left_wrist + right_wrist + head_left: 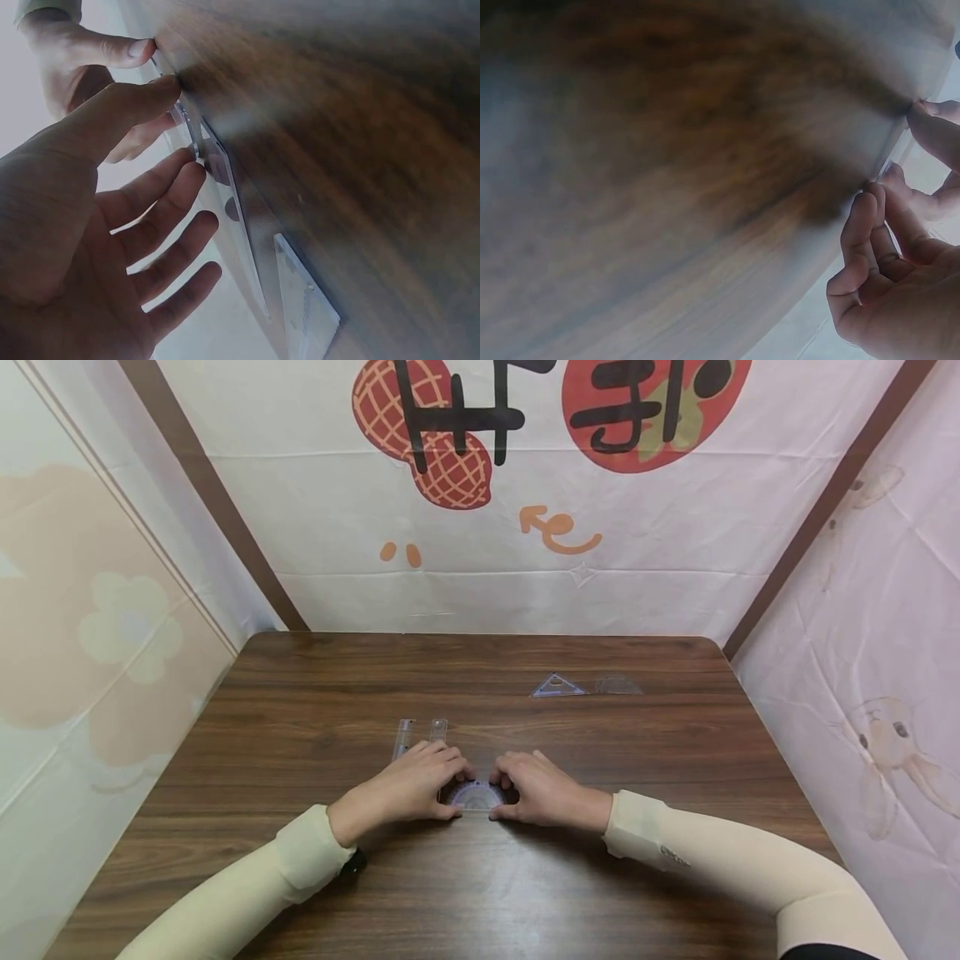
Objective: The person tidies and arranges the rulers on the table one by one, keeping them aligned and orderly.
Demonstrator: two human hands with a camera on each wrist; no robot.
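A clear protractor [477, 797] lies near the middle of the table with its straight edge towards me. My left hand [420, 779] pinches its left end between thumb and forefinger; the other fingers spread loosely in the left wrist view. At the opposite end, my right hand [546, 790] pinches the protractor, thumb at the near edge and fingers at the curved side. Two clear straight rulers, the left one [403, 737] and the right one [439, 728], lie just beyond my left hand, which partly covers them.
Farther back on the brown wooden table [600, 893] lie a clear set square [557, 687] and, right beside it, a second clear protractor [619, 686]. Printed cloth walls [315, 527] stand along the back and both sides of the table.
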